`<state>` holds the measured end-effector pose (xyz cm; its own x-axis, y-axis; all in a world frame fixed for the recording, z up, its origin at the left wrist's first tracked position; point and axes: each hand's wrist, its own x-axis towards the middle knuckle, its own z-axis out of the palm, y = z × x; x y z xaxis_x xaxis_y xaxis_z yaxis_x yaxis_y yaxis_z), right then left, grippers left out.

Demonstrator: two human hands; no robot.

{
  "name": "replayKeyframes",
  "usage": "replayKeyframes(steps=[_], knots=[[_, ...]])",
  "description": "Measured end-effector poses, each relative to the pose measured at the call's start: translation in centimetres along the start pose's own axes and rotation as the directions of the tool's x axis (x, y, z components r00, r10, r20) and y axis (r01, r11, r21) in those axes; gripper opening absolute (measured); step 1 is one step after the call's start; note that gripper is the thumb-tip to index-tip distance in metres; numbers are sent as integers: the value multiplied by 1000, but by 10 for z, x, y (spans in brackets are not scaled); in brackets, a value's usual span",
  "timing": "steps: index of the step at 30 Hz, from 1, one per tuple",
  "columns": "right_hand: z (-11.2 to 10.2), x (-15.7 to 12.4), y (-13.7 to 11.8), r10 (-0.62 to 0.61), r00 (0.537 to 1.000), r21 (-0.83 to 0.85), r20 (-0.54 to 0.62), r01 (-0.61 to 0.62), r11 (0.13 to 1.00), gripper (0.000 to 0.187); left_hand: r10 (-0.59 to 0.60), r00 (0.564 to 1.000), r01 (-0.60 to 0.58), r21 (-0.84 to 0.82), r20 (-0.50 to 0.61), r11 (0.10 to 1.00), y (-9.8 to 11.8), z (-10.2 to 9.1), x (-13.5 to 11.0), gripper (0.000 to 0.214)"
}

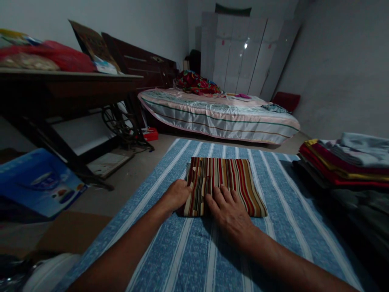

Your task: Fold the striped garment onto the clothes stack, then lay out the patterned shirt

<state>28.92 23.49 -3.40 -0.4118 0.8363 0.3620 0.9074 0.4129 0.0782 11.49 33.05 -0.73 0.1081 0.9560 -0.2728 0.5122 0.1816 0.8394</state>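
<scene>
A folded striped cloth (221, 172) in red, brown, cream and black lies flat on a blue and white striped sheet (267, 174). At its left edge my left hand (178, 194) is closed, with thumb and fingers pinching the fabric. My right hand (229, 209) rests palm down on the near middle part of the cloth, its fingers stretched out and slightly spread. The underside of the cloth and the left fingertips are hidden.
Folded clothes (349, 162) are stacked at the right. To the left stand a treadle sewing table (69, 89) with bags on top and a blue box (39, 184) on the floor. A bed (219, 115) and a white wardrobe (234, 52) are at the back.
</scene>
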Motion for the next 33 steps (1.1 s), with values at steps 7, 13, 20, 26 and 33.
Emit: replayKeyframes(steps=[7,13,20,26,33], knots=[[4,-2,4,21,1000,19,7,-21,1000,45,317,936,-218,459,-151,862,17,6,-26,7],[7,-6,13,44,999,-60,-29,-46,997,45,453,799,-601,508,395,617,18,13,-53,51],[-1,-11,47,30,998,-100,50,-25,995,47,403,874,-471,671,270,573,8,33,-53,62],[-43,19,65,33,978,65,207,-48,997,56,481,867,-485,455,135,747,23,23,-43,21],[-174,49,78,66,960,369,274,-168,914,43,512,847,-493,568,140,659,145,-44,-95,19]])
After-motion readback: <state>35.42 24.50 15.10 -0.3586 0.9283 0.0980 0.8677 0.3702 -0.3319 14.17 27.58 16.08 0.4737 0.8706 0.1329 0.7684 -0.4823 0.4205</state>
